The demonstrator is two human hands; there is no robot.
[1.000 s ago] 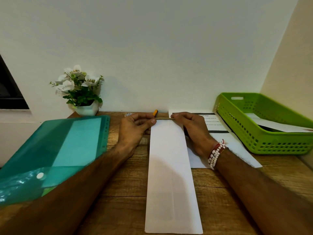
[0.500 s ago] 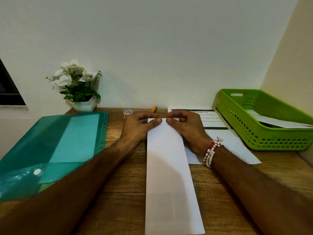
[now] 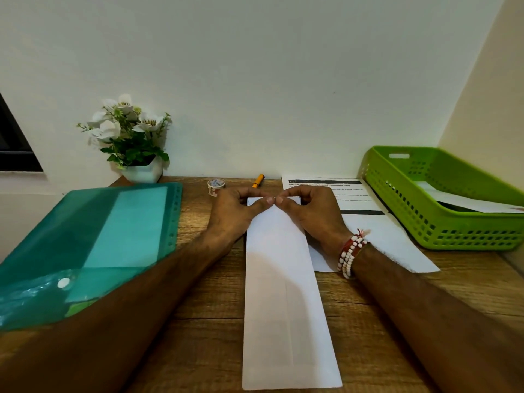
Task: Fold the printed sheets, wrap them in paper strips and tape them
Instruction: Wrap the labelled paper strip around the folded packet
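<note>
A: What lies at the left end of the wooden table (image 3: 198,336)?

B: A translucent teal plastic folder (image 3: 85,251) lies flat there, with the person's left forearm crossing its near corner. Behind it, against the wall, stands a small white pot of white flowers (image 3: 133,143) with green leaves.

A: And toward the middle?

B: A small roll of tape (image 3: 216,186) stands just beyond the left hand (image 3: 235,214). An orange pen (image 3: 258,180) lies to its right, close to the wall.

A: What is that hand doing?

B: It grips the far end of the long folded white sheet (image 3: 283,293), with the thumb flat on top and the fingers curled at the far edge. From there the sheet runs along the middle of the table straight toward the person. Its near end lies at the bottom of the view.

A: And the other one?

B: The right hand (image 3: 312,214) mirrors it. Its thumb rests on top of the same far end and its fingers are curled at the edge. The two thumb tips touch at the middle of the sheet's width. A bracelet of white and red beads (image 3: 350,253) circles the wrist.

A: What is further right?

B: A printed white sheet (image 3: 368,222) with black bars lies flat, partly under the right hand and partly under the folded sheet's edge. Beyond it, near the corner of the wall, sits a lime-green perforated plastic basket (image 3: 442,199) with white paper (image 3: 467,202) lying inside.
</note>
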